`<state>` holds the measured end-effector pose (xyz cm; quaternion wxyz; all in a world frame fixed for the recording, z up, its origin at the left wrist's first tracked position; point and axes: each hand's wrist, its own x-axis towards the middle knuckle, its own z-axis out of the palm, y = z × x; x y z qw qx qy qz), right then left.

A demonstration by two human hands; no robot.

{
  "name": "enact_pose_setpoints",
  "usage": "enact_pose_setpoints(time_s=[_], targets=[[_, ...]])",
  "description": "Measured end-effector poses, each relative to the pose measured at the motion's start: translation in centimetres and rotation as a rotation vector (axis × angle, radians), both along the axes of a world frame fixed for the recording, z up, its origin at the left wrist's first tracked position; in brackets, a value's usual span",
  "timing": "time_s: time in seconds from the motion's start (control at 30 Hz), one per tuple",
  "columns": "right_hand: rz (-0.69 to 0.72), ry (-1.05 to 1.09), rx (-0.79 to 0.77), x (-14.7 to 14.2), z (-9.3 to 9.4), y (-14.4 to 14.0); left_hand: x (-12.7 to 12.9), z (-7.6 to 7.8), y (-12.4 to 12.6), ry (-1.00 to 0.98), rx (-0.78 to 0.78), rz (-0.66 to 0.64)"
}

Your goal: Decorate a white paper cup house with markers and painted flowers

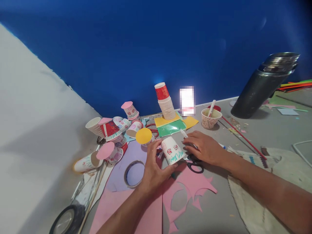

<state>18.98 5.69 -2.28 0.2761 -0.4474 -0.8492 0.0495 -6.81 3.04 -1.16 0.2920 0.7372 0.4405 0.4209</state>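
My left hand (pixel 156 165) grips a white paper cup (pixel 172 151), tilted with its closed end up. Red dotted shapes, a pink drawing and a wavy green line decorate its side. Close beside the cup, my right hand (pixel 202 146) has its fingers closed around a slim white marker (pixel 184 134), which points up and left. Black-handled scissors (pixel 195 167) lie under and below the right hand. Pink paper scraps (pixel 185 182) with round cut-outs spread below the cup. A roll of tape (pixel 126 175) rests on purple paper (pixel 114 172) left of my left hand.
Decorated cups, one with a yellow disc (pixel 143 136), crowd the left. A cup stack (pixel 167 107) stands by the blue wall (pixel 156 48). Rightward are a paper cup with a stick (pixel 211 122), a black flask (pixel 259 91) and a stained cloth (pixel 273 172). Black tape (pixel 80 211) lies front left.
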Motion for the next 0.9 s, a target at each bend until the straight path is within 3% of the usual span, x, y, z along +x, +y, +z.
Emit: enact_pose_setpoints(time_s=[0.27, 0.63, 0.9], targets=[[0.011, -0.105, -0.094, 0.1, -0.4, 0.2, 0.0, -0.4, 0.0, -0.026, -0.014, 0.035], [-0.049, 0.201, 0.061, 0.2, -0.8, 0.0, 0.1, -0.8, -0.2, 0.090, -0.036, 0.039], [-0.049, 0.297, 0.230, 0.5, 0.1, 0.4, 0.1, -1.3, 0.2, 0.101, 0.178, 0.014]])
